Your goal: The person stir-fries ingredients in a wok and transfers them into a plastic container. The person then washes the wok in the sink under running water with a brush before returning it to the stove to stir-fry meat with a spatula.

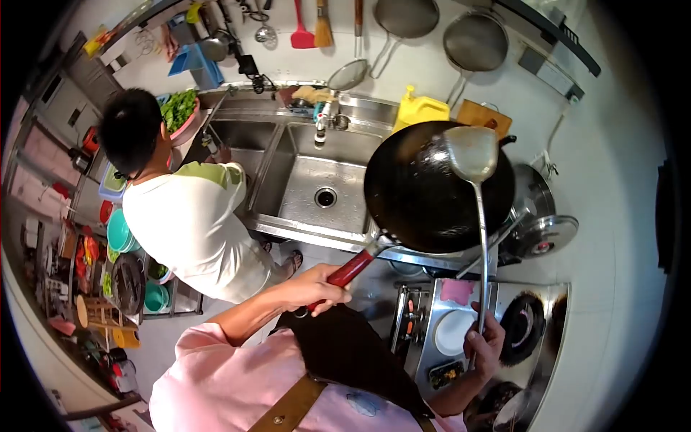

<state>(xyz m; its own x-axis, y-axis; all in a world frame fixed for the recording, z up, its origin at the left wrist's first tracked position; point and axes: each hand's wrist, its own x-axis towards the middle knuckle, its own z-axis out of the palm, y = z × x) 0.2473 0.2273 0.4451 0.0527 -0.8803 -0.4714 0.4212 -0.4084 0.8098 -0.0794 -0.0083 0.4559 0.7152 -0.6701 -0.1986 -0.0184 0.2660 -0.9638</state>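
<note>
My left hand [320, 288] is closed around the red handle of a black wok [425, 198]. The wok is lifted beside the right end of the sink, and its inside looks dark and shiny. In my right hand [486, 344] I grip the long metal handle of a wok spatula [473, 155]. The spatula's wide blade is over the wok's far right part; I cannot tell whether it touches the wok. Below my right hand is the stove [511, 284], with a white plate [454, 333] and a pink cloth [456, 290] close by.
A double steel sink [317, 169] lies ahead. A co-worker [183, 216] stands at its left basin, near leafy greens [178, 110]. A yellow jug [419, 109] and a cutting board [484, 117] stand behind the wok. Pot lids [543, 236] lean at right; strainers [475, 42] hang above.
</note>
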